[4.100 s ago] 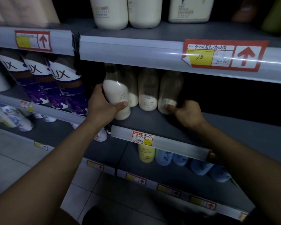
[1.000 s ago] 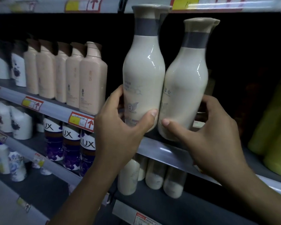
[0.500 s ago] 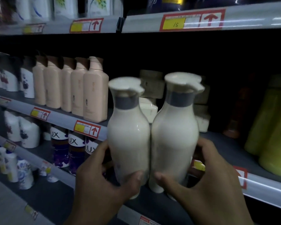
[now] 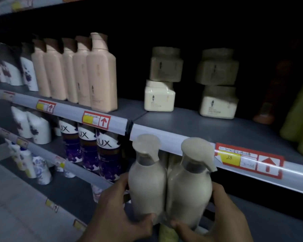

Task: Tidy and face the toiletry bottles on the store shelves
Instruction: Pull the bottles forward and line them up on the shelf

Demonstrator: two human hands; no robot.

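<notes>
Standing upright and pressed side by side, two cream bottles with flat pour-spout caps fill the lower middle of the view: the left bottle is gripped low on its body by the left hand, thumb curled across the front near the base, and the right bottle is gripped the same way by the right hand, whose thumb wraps its lower front. The two bodies touch along their length, and both spouts point to the right. They are held in front of the shelf rail, their caps overlapping its edge; whether their bases rest on anything cannot be told.

Just right of the caps, a red and yellow price tag with an up arrow is fixed to the rail. On the shelf above the rail stand two stacks of squat cream jars, one stack behind the left bottle and another further right. To their left runs a row of pink pump bottles, facing forward. Below that row, three purple LUX bottles stand together, just left of the held pair. Green bottles sit at the far right edge, dim and blurred.
</notes>
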